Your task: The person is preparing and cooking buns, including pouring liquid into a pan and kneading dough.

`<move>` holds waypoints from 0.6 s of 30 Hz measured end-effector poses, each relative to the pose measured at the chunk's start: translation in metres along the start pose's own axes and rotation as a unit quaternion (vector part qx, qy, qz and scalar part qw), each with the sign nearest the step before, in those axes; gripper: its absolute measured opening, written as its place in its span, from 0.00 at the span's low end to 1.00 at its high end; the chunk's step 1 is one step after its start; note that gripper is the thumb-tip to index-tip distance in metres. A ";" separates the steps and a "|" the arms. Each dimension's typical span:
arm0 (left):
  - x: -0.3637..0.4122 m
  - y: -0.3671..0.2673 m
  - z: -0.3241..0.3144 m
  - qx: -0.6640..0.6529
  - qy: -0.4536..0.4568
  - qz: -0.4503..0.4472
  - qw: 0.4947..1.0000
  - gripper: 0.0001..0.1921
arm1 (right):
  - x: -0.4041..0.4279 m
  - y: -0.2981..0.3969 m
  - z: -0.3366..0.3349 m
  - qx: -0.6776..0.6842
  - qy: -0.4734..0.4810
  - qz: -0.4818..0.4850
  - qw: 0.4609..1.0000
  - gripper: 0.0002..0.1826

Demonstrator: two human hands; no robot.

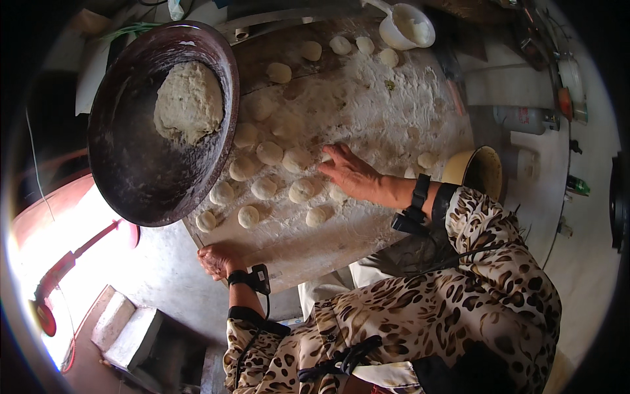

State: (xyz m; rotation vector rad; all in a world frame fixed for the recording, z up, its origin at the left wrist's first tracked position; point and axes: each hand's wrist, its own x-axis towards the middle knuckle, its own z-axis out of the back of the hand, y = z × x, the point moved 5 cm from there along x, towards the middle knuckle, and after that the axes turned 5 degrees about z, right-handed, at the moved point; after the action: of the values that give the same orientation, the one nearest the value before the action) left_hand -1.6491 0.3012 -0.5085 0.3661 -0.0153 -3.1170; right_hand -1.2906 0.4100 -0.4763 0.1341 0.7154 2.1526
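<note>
Several round dough pieces, one of them a flattened dough ball point(301, 190), lie on a floured wooden board point(315, 251). Over the middle of the board is my right hand point(352, 172), its fingers bent and spread above a dough piece that is partly hidden under them. Whether the fingers press on it cannot be told. At the board's near left corner, my left hand point(215, 261) is curled around the edge. A large dark basin point(118, 182) stands at the left with a big lump of dough point(189, 103) inside.
A white dipper point(393, 32) holding flour rests at the board's far edge. Beside my right forearm stands a yellow enamel pot point(455, 167). A plastic bottle point(521, 119) lies farther right. On the lower left are a pale block-like object point(130, 335) and a red-handled object point(59, 273).
</note>
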 end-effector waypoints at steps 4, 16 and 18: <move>0.016 0.005 -0.004 0.006 -0.012 -0.003 1.000 0.24 | 0.012 -0.006 0.007 0.111 -0.050 -0.037 0.992 0.14; 0.028 0.010 -0.033 0.030 -0.074 -0.042 0.996 0.24 | 0.090 -0.079 0.044 0.006 -0.246 -0.099 0.964 0.19; 0.012 0.011 -0.038 0.034 -0.058 -0.045 0.997 0.24 | 0.072 -0.074 0.067 0.018 -0.288 -0.044 0.956 0.20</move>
State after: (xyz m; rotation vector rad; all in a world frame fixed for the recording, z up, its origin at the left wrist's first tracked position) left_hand -1.6518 0.2901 -0.5485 0.1912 -0.1070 -3.2296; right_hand -1.2632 0.5292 -0.4709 0.7034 0.4074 1.8744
